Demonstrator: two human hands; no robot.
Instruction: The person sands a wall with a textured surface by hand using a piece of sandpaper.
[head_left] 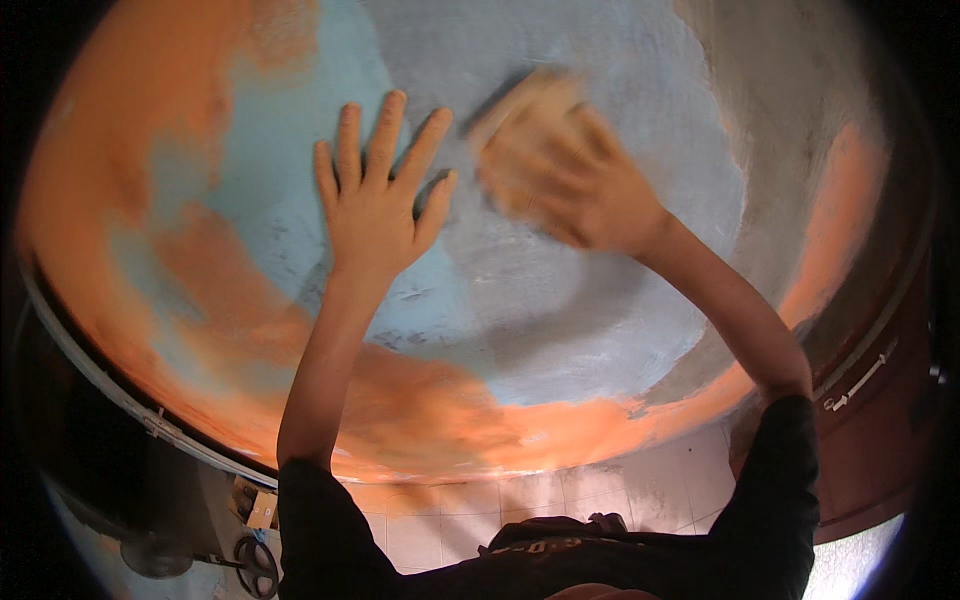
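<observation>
I see the left hand [375,205] spread flat on the wall [600,300], the blurred right hand [560,170] pressing a sanding block [520,105]; centre scraped grey-blue, orange paint [130,130] remaining around edges.

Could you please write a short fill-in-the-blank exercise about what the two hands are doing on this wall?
1. The left hand lies flat on the wall with its fingers ____.
2. The right hand looks ____ from motion.
3. Both sleeves are ____ in colour.
4. The wall's outer patches are ____.

Missing words: spread; blurred; black; orange
</observation>
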